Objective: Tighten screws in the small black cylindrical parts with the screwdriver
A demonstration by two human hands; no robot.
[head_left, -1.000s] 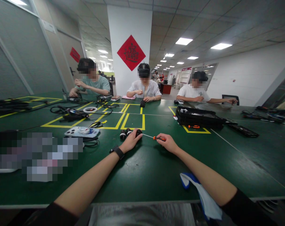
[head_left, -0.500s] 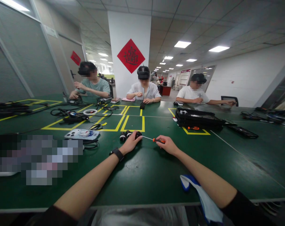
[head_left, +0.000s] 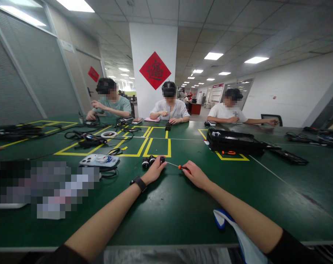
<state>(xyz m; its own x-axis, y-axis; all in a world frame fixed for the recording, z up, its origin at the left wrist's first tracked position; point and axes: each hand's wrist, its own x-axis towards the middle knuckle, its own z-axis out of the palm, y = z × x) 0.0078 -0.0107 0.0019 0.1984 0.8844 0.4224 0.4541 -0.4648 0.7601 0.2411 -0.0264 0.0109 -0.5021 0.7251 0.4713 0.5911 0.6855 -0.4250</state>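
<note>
On the green table (head_left: 166,205), my left hand (head_left: 154,171) is closed round a small black cylindrical part (head_left: 162,160). Two similar black parts with pale bands (head_left: 145,163) stand just to its left. My right hand (head_left: 195,173) grips the orange and black handle of a screwdriver (head_left: 180,167). Its thin metal shaft points left, and the tip reaches the black part by my left fingers; whether it touches is too small to tell.
A phone (head_left: 99,160) and cables lie left of my left hand. Black trays (head_left: 232,141) with an orange-handled tool (head_left: 228,152) sit at the right. A blue-white cloth (head_left: 235,229) lies near my right forearm. Three people sit across the table.
The whole view has shifted slightly down and to the right. Fingers of another person now show at the far left edge. Both my hands keep their holds.
</note>
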